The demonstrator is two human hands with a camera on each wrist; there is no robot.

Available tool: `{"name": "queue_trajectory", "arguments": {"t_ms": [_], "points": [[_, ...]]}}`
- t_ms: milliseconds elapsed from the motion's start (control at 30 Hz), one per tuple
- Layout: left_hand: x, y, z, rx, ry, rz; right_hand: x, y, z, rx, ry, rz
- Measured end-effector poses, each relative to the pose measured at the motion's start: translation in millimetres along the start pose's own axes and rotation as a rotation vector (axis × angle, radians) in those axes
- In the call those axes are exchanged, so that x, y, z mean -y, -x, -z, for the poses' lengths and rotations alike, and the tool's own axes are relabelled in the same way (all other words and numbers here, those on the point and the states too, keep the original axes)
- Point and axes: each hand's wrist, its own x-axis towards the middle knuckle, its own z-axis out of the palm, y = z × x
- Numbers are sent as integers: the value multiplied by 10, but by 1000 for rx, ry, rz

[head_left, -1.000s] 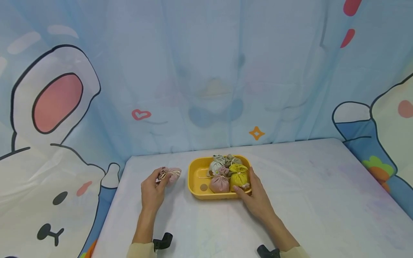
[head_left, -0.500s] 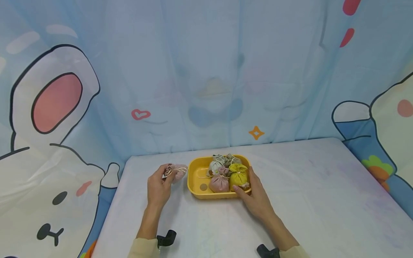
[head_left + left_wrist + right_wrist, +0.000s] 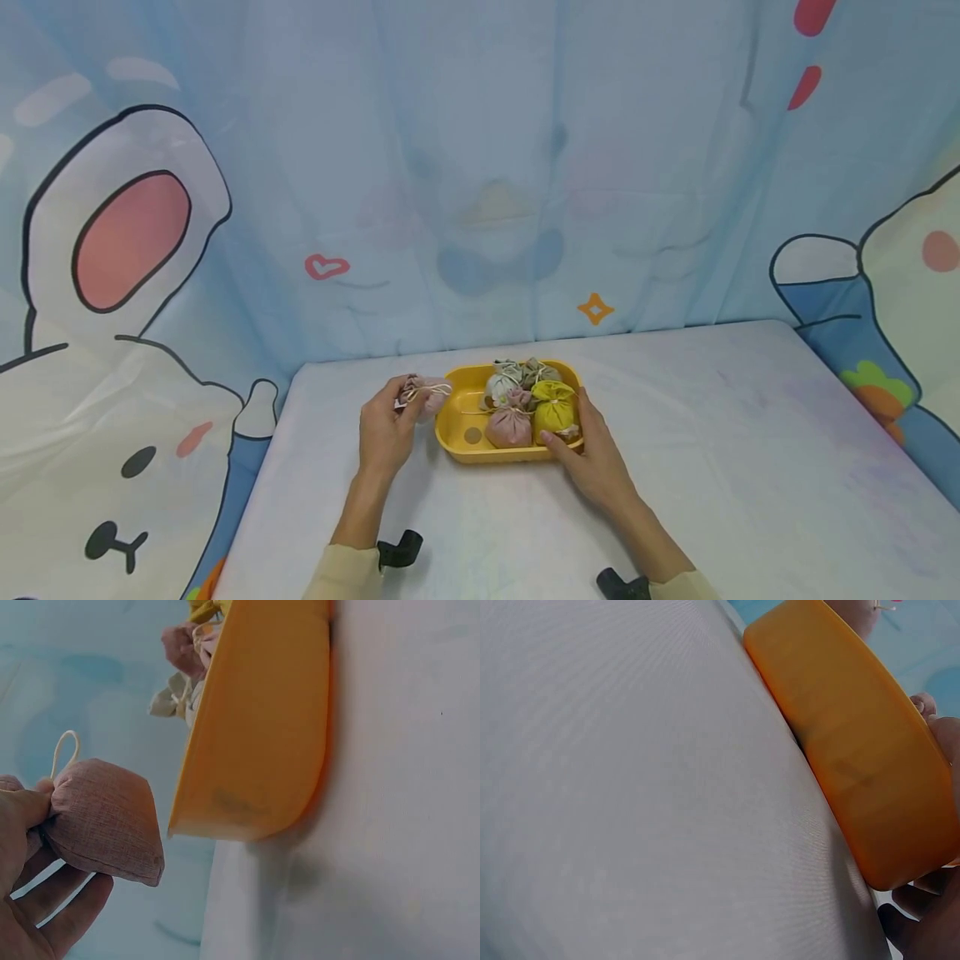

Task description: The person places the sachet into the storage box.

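My left hand (image 3: pixel 385 429) pinches a mauve drawstring sachet (image 3: pixel 109 817) by its gathered neck, with a cream cord loop standing up from it. The sachet is in the air at the left end of a yellow plastic basin (image 3: pixel 459 455). Around the basin's right end, my right hand (image 3: pixel 600 454) holds on, its thumb over the front rim. Inside the basin are a pink sachet (image 3: pixel 510 428), a bright yellow sachet (image 3: pixel 556 412), a pale patterned sachet (image 3: pixel 501 385) and a grey-green sachet (image 3: pixel 542 372), bunched toward the right. The basin's left part shows bare floor with a round mark.
The basin stands on a table with a white cloth (image 3: pixel 750 450). Behind the table hangs a blue curtain (image 3: pixel 480 167) printed with cartoon animals. A black wrist mount (image 3: pixel 401 548) sits on the left wrist and another black mount (image 3: pixel 622 585) on the right.
My left hand has moved to the right with the mauve sachet, from beside the basin up to its left rim. The right hand and the basin have stayed almost still.
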Motion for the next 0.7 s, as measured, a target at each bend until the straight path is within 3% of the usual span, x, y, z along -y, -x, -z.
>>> {"name": "queue_trajectory", "arguments": {"t_ms": [700], "points": [[-154, -46, -197, 37, -10, 20, 8, -4, 6, 3, 2, -8]]}}
